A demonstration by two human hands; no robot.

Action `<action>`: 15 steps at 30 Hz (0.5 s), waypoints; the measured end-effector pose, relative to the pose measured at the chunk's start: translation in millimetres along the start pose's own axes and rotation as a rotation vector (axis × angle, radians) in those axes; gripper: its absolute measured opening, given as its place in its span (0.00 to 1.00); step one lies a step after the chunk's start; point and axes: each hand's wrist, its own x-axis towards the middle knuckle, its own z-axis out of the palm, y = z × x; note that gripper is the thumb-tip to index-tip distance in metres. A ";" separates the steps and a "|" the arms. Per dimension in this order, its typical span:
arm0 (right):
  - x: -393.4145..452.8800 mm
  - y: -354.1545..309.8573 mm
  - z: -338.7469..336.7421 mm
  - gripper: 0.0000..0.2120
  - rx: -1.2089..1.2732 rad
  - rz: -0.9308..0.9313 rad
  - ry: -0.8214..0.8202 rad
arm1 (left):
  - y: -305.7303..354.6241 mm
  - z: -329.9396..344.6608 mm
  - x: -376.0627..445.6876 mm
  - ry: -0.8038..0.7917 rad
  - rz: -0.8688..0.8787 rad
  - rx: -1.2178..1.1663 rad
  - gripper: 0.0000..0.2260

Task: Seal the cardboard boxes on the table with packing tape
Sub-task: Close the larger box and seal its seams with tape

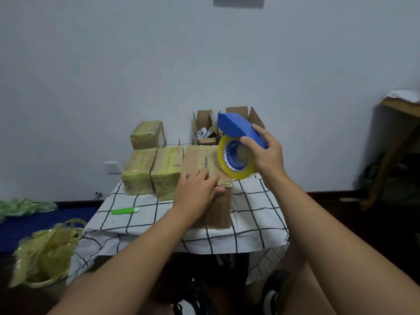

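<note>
Head view, nearest first: two bare forearms are seen reaching forward over a small table [256,226] covered with a white cloth printed in a black grid. At the near left, beside the table, a heap of crumpled yellowish tape scraps [45,253] is piled in a container. A green utility knife [125,210] is laid on the cloth, left of the hands.

The left hand [196,192] is laid on the near top edge of a plain brown cardboard box [211,178], fingers extended and pressed flat on the lid, thumb over the front face. The box is set at the middle of the table, flaps closed.

The right hand [264,153] is raised above the box's right edge and is wrapped round the blue tape dispenser [238,129], thumb on the near side, fingers over the top. A roll of yellowish packing tape [236,159] is mounted in the dispenser, its lower rim just above the box corner.

Left of the brown box, two taped boxes [154,171] are placed side by side, touching. A third taped box [147,134] is set behind them. At the far edge, two open cardboard boxes [205,127] are stood with flaps up, against a pale wall [204,53].
</note>
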 end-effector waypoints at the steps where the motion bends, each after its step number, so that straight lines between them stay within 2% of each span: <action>1: 0.2 -0.4 0.3 0.23 -0.009 -0.002 -0.007 | 2.6 -1.2 0.4 -0.019 0.001 0.023 0.19; 6: 1.8 -1.3 0.0 0.21 -0.031 0.009 -0.008 | 5.7 -6.8 -1.8 -0.014 -0.018 0.022 0.18; 9: 1.5 -0.4 -0.5 0.21 -0.035 0.008 -0.009 | 11.0 -9.4 -0.3 0.010 0.113 -0.096 0.15; 11: 1.8 0.6 -1.8 0.21 -0.038 0.003 -0.013 | 11.5 -6.0 0.9 -0.014 0.209 -0.149 0.19; 15: 3.3 2.6 -3.2 0.20 -0.051 -0.006 -0.011 | 11.4 -6.6 8.1 -0.052 0.217 -0.100 0.23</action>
